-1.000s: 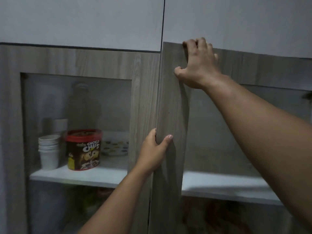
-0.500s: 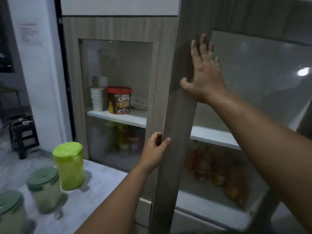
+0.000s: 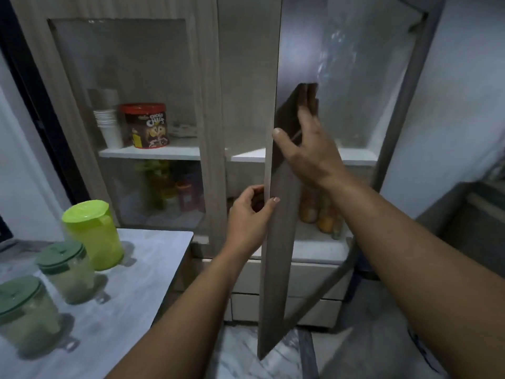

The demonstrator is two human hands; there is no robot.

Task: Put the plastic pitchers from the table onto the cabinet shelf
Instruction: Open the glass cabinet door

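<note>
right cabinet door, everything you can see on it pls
The right cabinet door has a grey wood-grain frame around a frosted glass pane. It is swung partly open, edge-on to the camera. The left hand grips its free edge low down; the right hand lies flat against the inner side higher up. Behind it a white shelf shows.

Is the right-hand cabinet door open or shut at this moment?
Open. The right cabinet door stands swung out edge-on, the left hand gripping its edge and the right hand flat on it.
</note>
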